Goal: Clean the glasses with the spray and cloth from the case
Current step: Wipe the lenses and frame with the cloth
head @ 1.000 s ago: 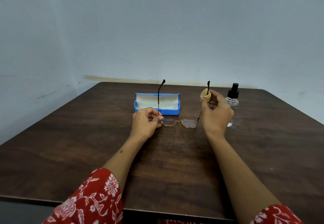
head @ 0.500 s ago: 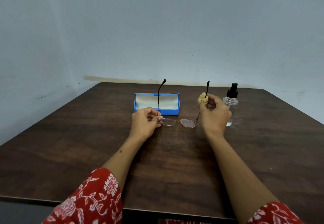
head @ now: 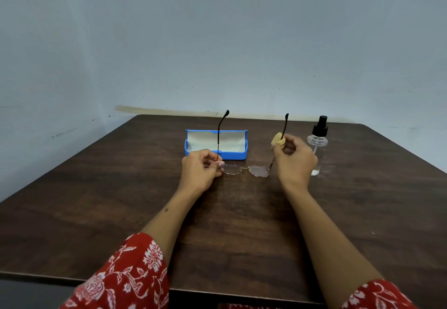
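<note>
Near the desk's far edge, the open blue case is lying. The left hand is pinching the glasses at 1 hinge; the right hand is pinching the yellow cloth around the other temple. The spray bottle is standing upright just beyond.

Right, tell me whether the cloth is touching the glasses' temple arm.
Touching. The head view shows the right hand pinching the yellow cloth around the temple arm of the glasses.
</note>
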A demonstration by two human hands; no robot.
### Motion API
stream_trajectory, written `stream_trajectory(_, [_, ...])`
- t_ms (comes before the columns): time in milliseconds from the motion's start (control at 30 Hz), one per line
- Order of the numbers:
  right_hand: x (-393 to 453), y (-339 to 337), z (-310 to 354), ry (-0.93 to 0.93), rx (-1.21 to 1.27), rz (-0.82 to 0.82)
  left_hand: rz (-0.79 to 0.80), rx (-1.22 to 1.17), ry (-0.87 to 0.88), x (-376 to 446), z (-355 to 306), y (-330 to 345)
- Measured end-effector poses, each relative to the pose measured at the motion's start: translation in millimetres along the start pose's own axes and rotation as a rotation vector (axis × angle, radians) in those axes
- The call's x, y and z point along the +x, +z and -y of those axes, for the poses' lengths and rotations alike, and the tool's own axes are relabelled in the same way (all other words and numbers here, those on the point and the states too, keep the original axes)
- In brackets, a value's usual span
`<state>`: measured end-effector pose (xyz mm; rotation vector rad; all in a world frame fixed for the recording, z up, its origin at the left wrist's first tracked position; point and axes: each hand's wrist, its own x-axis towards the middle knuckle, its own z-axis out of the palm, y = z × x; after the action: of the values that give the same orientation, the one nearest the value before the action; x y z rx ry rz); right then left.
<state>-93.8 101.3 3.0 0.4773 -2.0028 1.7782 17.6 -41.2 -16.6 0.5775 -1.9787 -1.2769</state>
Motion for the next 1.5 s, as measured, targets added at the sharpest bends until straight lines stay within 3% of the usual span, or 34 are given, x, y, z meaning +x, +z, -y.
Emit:
stream_trajectory(133, [-3.0,1.7,-12.9,0.099,-0.163,0.163,-0.003,0.001,-0.018,0.6,-0.3,-0.4])
stream_trajectory(333, [0.2,-0.7,2.7,-0.019,0.086,-0.002,0.002,-0.004,-0.021,0.5,-1.4,0.2])
stream_trajectory(567, [-3.9,0.8,-9.3,0.083,-0.146,0.145,-0.008,0.009,-0.016,1.2,0.0,-0.2])
stream_trajectory(767, [0.2,-1.4,3.1,-0.014,0.104,-0.049,0.014,0.01,-0.021,0.1,-2.0,-0.3])
stream_trajectory(1033, [-3.5,0.8,-8.9,0.067,-0.118,0.074,0.018,0.016,-0.024,-0.4,-2.9,-1.2])
stream_trajectory(1300, [15.1,-1.8,20.3,-0.075,0.07,-0.099,0.023,0.018,-0.019,1.3,-2.3,0.8])
stream_trajectory(1500, [8.7,0.8,14.5,-0.062,-0.02,-0.064,0.01,0.01,-0.004,1.1,-0.8,0.5])
